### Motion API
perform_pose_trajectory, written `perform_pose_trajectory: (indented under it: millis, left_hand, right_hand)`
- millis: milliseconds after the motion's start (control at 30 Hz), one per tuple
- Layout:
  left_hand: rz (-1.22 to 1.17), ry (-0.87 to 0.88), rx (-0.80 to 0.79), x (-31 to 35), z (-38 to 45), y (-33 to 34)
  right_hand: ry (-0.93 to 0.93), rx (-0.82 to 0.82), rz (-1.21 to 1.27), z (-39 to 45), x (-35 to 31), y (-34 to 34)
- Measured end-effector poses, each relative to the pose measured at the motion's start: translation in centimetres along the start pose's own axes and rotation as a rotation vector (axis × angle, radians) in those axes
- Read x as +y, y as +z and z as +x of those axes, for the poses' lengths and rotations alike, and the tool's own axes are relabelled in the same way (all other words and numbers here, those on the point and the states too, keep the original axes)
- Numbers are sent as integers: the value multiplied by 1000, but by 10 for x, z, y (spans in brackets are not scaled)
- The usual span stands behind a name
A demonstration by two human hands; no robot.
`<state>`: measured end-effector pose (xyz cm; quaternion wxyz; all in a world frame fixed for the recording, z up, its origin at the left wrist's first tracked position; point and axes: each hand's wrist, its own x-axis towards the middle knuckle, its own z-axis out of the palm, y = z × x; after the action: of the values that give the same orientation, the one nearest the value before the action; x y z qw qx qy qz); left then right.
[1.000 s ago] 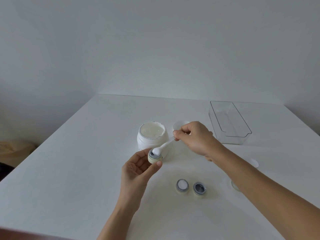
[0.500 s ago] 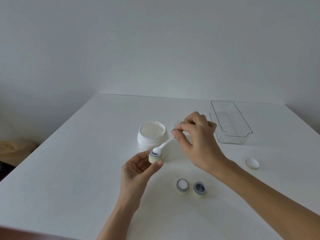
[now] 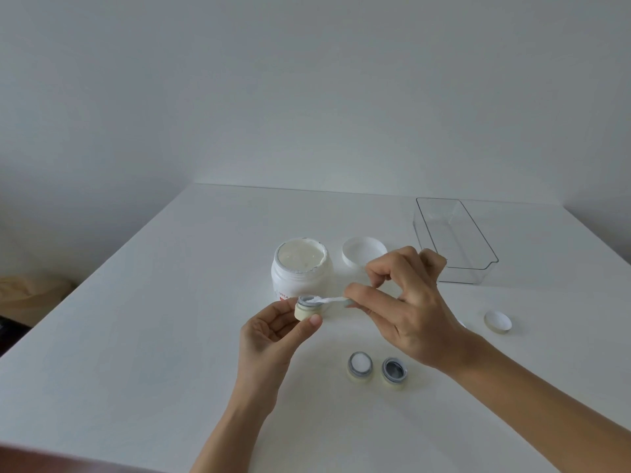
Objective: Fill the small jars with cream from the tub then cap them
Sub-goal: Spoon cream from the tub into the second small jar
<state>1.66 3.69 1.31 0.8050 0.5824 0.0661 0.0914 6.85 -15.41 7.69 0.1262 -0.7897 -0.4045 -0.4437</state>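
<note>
1. Head view: the left hand (image 3: pixel 269 331) is gripping a small jar (image 3: pixel 306 310), fingers clamped round it, just before the tub (image 3: pixel 301 272).
2. The right hand (image 3: pixel 408 310) is pinching a spatula (image 3: pixel 327 300), wiping cream into that jar.
3. Next, likely another scoop; an unfilled jar (image 3: pixel 394 369) is waiting on the surface (image 3: pixel 170 336).

Open cream tub (image 3: pixel 302 273), three uncapped small jars (image 3: pixel 360 365), one seemingly filled.

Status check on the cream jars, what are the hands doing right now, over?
Left hand holds jar. Right hand pinches spatula, tip at its mouth. On table: one jar filled, one empty, both uncapped. Tub open. Nothing blocking.
</note>
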Motion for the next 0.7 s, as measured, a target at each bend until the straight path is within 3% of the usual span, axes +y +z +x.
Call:
perform_pose_trajectory:
  millis: [167, 367, 500, 700]
  left_hand:
    - [-16, 9, 4, 0, 1, -1]
    - [-16, 13, -6, 2, 1, 0]
    - [-29, 2, -31, -1, -2, 1]
    - [-33, -21, -91, -12, -15, 10]
  right_hand:
    - [70, 79, 70, -2, 4, -1]
    - [422, 158, 201, 21, 12, 5]
    - [507, -39, 208, 45, 13, 20]
    - [273, -387, 53, 77, 13, 55]
